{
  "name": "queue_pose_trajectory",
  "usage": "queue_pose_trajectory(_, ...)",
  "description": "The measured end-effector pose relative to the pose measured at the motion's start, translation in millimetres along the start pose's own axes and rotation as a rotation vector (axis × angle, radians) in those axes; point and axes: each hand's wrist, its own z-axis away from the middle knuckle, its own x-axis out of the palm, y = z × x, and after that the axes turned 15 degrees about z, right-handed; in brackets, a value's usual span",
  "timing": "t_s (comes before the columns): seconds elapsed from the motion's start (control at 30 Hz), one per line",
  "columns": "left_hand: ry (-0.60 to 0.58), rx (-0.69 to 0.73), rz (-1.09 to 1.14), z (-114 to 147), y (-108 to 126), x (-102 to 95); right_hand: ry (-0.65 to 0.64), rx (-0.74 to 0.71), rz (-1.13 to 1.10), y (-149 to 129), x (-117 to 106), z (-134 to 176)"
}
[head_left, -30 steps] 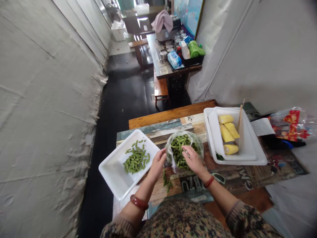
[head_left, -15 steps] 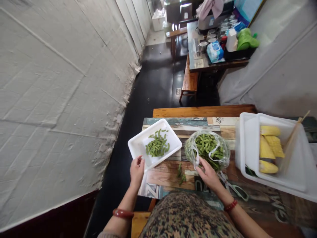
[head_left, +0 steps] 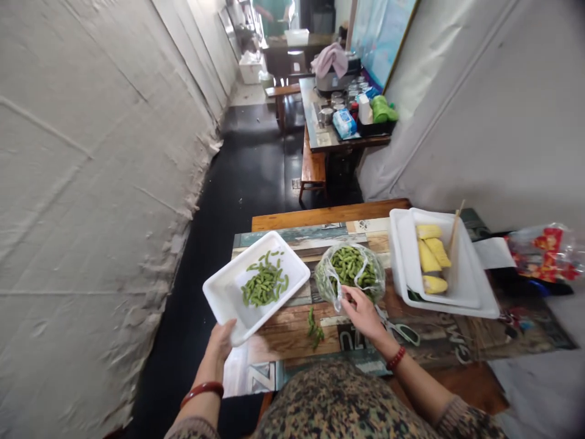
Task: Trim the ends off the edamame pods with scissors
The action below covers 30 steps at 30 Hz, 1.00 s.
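Observation:
My left hand (head_left: 220,342) grips the near left corner of a white plastic tray (head_left: 232,292), thumb over the rim and fingers hidden below. Green edamame pods (head_left: 262,285) lie heaped in the tray. To its right sits a clear plastic bag (head_left: 325,285), opened at the top and filled with more edamame pods (head_left: 351,263). My right hand (head_left: 362,311) has its fingertips closed on the bag's near edge, by a white twisted handle. A few loose pods (head_left: 314,329) rest on the table between my hands. Scissors (head_left: 404,333) lie beside my right wrist.
Nested white bins (head_left: 397,262) at the right of the wooden table (head_left: 278,338) hold yellow corn (head_left: 429,256) and thin sticks (head_left: 454,228). Beyond the bench (head_left: 329,213) stands another table (head_left: 322,139) with glasses and wipes. A person (head_left: 274,13) is at the far back.
My left hand has closed on the tray's corner, and the tray has shifted a little toward me. My right hand stays at the bag. The camera view has swung right.

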Motion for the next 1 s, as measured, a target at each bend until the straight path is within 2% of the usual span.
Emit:
queue_pose_trajectory(0.1, -0.05, -0.043, 0.054, 7.9, 1.3, -3.6, 0.043, 0.062, -0.032, 6.6, -1.7, 4.9)
queue_pose_trajectory(0.2, -0.063, -0.028, 0.085, 24.3, 5.9, -12.8, 0.049, 0.079, -0.073, 13.5, -7.2, 8.5)
queue_pose_trajectory(0.3, -0.124, 0.021, 0.063, 48.0, 24.9, -24.3, 0.027, 0.104, -0.139, 12.1, -11.2, 7.8)
queue_pose_trajectory(0.43, -0.344, 0.148, -0.094, 80.1, 77.2, -35.4, -0.069, 0.133, -0.303, -7.2, -11.6, 3.3)
queue_pose_trajectory(0.53, -0.482, 0.244, -0.298, 97.4, 123.0, -39.4, -0.087, 0.102, -0.278, -21.4, -11.6, 9.8)
queue_pose_trajectory(0.63, -0.573, 0.298, -0.406, 111.4, 163.5, -38.2, -0.085, 0.148, -0.267, -27.1, -10.9, 30.2)
queue_pose_trajectory(0.73, -0.609, 0.317, -0.385, 126.8, 191.9, -27.0, -0.088, 0.189, -0.373, -27.6, -8.5, 57.1)
queue_pose_trajectory(0.8, -0.65, 0.292, -0.345, 137.6, 201.1, -12.2, -0.063, 0.227, -0.438, -25.0, -8.5, 72.0)
queue_pose_trajectory(1.0, -0.786, 0.254, -0.31, 158.9, 201.7, 50.5, 0.051, 0.384, -0.517, -1.6, -17.2, 88.5)
